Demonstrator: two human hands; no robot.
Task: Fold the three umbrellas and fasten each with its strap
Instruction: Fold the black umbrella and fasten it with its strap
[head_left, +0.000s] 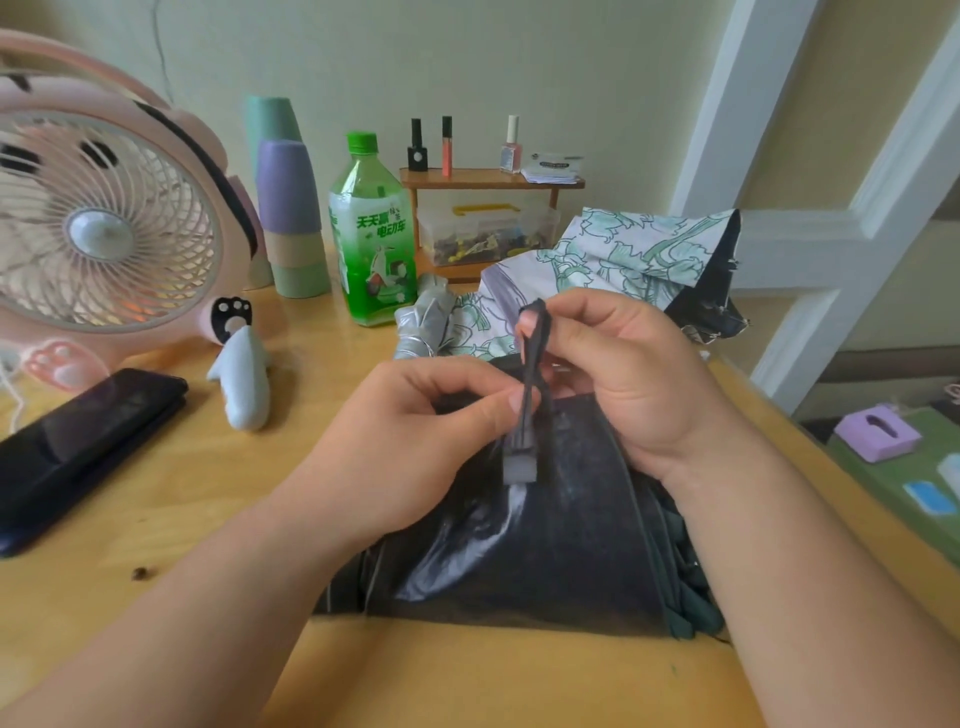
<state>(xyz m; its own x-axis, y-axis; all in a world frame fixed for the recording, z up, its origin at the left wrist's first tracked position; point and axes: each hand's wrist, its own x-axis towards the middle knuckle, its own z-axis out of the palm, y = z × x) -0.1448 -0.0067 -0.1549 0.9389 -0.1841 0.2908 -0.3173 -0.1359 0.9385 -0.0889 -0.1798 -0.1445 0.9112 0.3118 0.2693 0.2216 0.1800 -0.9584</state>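
Desk (218, 499) crowded: pink fan (98, 223) and dark phone (78, 447) to my left, green bottle (371, 234) and stacked cups (291, 208) behind. Floral umbrella (623, 249) lies loose past my hands, touching the dark umbrella (545, 530) flat in front of me.

My right hand (623, 374) pinches the top of the strap (535, 374), fingers narrow. My left hand (415, 447) pinches it lower, thumb against forefinger. The strap stands upright above the dark umbrella.

Clear box (485, 231) under the small shelf (488, 179) holds small mixed bits, possibly clips; too blurred to tell.
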